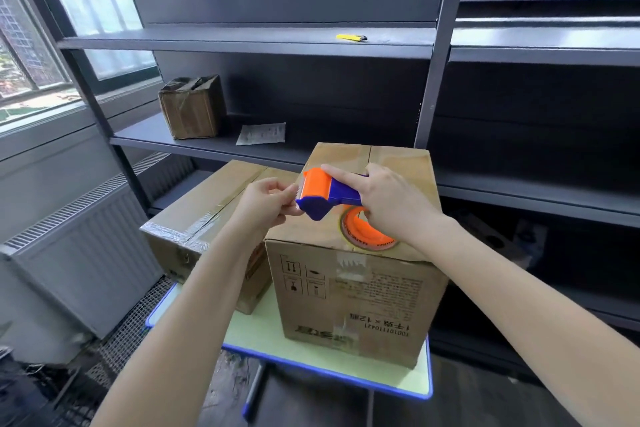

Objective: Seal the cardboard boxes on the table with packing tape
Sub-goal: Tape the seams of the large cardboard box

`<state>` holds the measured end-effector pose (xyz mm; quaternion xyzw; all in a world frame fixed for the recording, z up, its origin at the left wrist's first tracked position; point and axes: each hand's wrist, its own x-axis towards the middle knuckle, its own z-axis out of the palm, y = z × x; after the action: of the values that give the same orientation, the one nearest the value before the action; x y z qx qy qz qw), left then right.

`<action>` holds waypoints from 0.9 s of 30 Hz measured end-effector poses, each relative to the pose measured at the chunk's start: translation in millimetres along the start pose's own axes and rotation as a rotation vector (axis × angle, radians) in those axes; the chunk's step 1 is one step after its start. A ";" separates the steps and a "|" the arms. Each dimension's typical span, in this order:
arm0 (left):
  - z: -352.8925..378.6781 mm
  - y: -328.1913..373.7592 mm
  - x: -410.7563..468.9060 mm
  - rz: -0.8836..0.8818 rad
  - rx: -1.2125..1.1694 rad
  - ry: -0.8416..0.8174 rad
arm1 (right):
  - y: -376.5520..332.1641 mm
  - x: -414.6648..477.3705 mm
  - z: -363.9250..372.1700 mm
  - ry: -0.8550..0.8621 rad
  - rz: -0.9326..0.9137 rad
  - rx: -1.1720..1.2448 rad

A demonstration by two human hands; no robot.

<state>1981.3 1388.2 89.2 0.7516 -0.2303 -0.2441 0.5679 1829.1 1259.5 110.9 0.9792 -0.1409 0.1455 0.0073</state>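
Above the brown cardboard box on the pale green surface, the right hand grips the orange-and-blue plastic tape dispenser. The left hand pinches the tape end: draw it out straight, unwrinkled.

The head-worn camera is looking forward and down, sitting close above the table at 6 o'clock, facing the metal shelving at 12 o'clock and catching the window at 10 o'clock.

three cardboard boxes, one tape dispenser
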 end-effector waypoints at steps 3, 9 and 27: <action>-12.1 -3.4 -6.9 -0.026 -0.046 -0.068 | -13.9 -4.4 -4.0 0.002 -0.013 -0.016; -87.0 -24.8 -9.1 -0.104 -0.007 0.166 | 14.0 -17.1 -11.3 -0.088 0.045 -0.102; -65.6 -63.5 8.2 -0.142 0.010 0.075 | 28.5 -39.6 -7.9 -0.236 0.138 -0.227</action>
<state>2033.3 1447.6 42.5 0.7774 -0.1560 -0.2544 0.5537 1782.6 1243.4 106.3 0.9704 -0.2231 0.0130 0.0911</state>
